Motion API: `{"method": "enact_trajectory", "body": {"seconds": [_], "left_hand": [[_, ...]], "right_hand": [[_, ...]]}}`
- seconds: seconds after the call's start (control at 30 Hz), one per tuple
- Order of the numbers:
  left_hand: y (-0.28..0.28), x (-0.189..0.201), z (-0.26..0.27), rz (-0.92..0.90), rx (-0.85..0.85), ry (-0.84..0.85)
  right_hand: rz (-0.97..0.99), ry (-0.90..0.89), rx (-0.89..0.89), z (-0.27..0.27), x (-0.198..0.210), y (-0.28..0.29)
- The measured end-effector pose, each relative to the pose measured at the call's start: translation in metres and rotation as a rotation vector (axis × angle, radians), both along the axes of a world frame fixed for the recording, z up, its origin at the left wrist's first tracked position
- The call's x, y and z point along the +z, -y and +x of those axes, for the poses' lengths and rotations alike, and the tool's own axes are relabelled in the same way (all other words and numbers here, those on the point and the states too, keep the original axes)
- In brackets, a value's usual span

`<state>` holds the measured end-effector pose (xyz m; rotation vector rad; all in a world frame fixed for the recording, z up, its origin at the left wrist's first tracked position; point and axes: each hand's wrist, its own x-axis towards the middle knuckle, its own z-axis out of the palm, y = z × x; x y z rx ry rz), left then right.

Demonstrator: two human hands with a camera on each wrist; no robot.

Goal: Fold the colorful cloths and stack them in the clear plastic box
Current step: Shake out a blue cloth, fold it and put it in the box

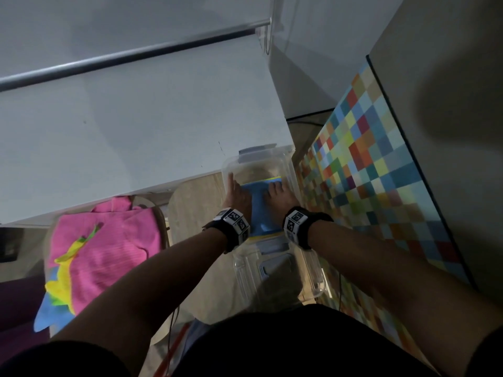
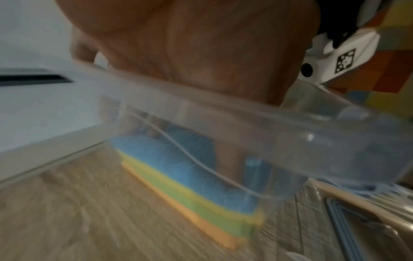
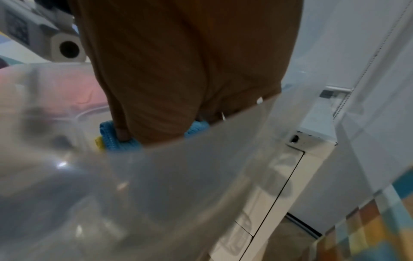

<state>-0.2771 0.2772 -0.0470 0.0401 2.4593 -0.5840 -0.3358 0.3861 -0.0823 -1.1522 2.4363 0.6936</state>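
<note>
The clear plastic box (image 1: pixel 289 165) stands on the wooden floor ahead of me. Both hands are inside it. My left hand (image 1: pixel 236 195) and right hand (image 1: pixel 279 197) lie side by side on a folded blue cloth (image 1: pixel 258 213), fingers stretched forward and pressing it down. Through the box wall (image 2: pixel 201 107) in the left wrist view, the blue cloth (image 2: pixel 178 164) tops a stack of yellow, green and orange folded cloths (image 2: pixel 201 211). In the right wrist view my right hand (image 3: pixel 178 70) pushes into the blue cloth (image 3: pixel 111 141) behind the box rim (image 3: pixel 156 176).
A loose pile of pink, yellow and blue cloths (image 1: pixel 109 235) lies on a round seat to my left. The box's clear lid (image 1: pixel 280 270) lies just in front of the box, toward me. A colourful checkered panel (image 1: pixel 367 159) runs along the right; a white cabinet (image 1: pixel 136 131) stands behind.
</note>
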Motion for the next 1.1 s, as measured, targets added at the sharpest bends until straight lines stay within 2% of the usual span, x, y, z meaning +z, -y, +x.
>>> {"method": "enact_trajectory", "body": {"seconds": [0.1, 0.17, 0.23, 0.33, 0.47, 0.6, 0.67, 0.77, 0.87, 0.97, 1.1], "left_hand": [[0.000, -0.003, 0.002, -0.028, 0.025, 0.026], [0.001, -0.006, 0.001, 0.016, 0.053, -0.010], [0.004, -0.003, 0.003, 0.112, 0.090, -0.052], [0.012, 0.007, 0.012, 0.255, 0.117, -0.131], [0.027, 0.029, 0.034, 0.413, 0.168, -0.299], [0.057, 0.037, 0.069, 0.526, 0.354, -0.624], [0.078, 0.035, 0.088, 0.527, 0.477, -0.715], [0.113, 0.024, 0.121, 0.509, 0.654, -0.681], [0.147, 0.011, 0.160, 0.485, 0.817, -0.544], [0.178, -0.001, 0.202, 0.478, 0.961, -0.482], [0.215, -0.006, 0.257, 0.443, 1.066, -0.550]], "right_hand": [[-0.069, 0.105, 0.014, -0.004, -0.038, -0.009], [-0.073, 0.133, -0.063, -0.001, -0.021, -0.005], [0.008, 0.115, -0.037, 0.006, 0.011, -0.004], [-0.120, 0.169, 0.016, 0.004, 0.019, -0.008], [-0.187, 0.135, 0.008, 0.015, 0.033, -0.005], [-0.252, 0.213, -0.082, 0.027, 0.047, -0.001], [-0.369, 0.225, -0.183, 0.033, 0.056, 0.003], [-0.639, 0.165, -0.366, 0.052, 0.074, 0.017], [-0.839, 0.171, -0.453, 0.084, 0.091, 0.046], [-0.875, 0.216, -0.422, 0.122, 0.091, 0.087], [-0.766, 0.268, -0.426, 0.177, 0.078, 0.141]]}}
